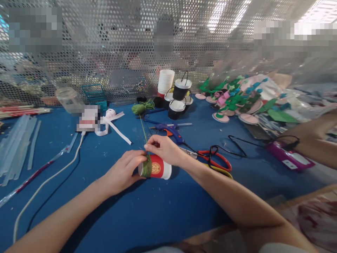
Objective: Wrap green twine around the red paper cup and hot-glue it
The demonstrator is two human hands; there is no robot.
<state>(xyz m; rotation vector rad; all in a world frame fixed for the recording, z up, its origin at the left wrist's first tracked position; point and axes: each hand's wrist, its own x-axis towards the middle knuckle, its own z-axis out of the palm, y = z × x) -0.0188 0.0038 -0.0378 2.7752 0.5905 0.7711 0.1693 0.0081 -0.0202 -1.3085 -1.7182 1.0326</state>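
Observation:
A red paper cup lies on its side over the blue table, its bottom end partly wound with green cord. My left hand grips the cup at that wound end. My right hand sits just above the cup with fingers pinched on the green cord, which runs taut back to a green cord ball farther up the table.
A blue glue gun and red-handled scissors lie just beyond my right hand. Black-wrapped cups with handles and a stack of white cups stand at the back. Green and pink foam pieces pile at right. Clear glue sticks lie left.

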